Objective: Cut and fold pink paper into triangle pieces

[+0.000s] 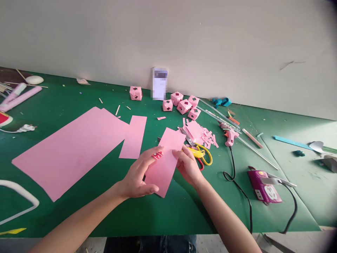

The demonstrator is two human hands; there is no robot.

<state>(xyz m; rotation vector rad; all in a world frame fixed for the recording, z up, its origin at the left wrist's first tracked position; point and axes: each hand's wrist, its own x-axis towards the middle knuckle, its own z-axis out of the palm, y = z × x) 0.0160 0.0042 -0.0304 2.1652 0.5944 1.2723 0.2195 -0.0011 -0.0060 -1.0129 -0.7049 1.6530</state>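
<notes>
Two bare forearms (89, 207) reach over a green worktop (168, 218). Left to right lie large pink sheets (71, 151) and a pink strip (133, 137); then the left hand (137, 174), thumb and fingers spread at the left edge of a pink card (165, 163), the right hand (188, 165) pinching its right edge, scissors (188, 137) just beyond.

Left hand (139, 173): thumb spread | right hand (189, 166): pinching | forearms (91, 215) angled inward

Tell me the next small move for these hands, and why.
Perhaps start a fold in the pink sheet: it looks flat, with no crease I can see, and the right hand already pinches one edge while the left hand spreads at the other. Folded-looking pink boxes sit behind.
</notes>
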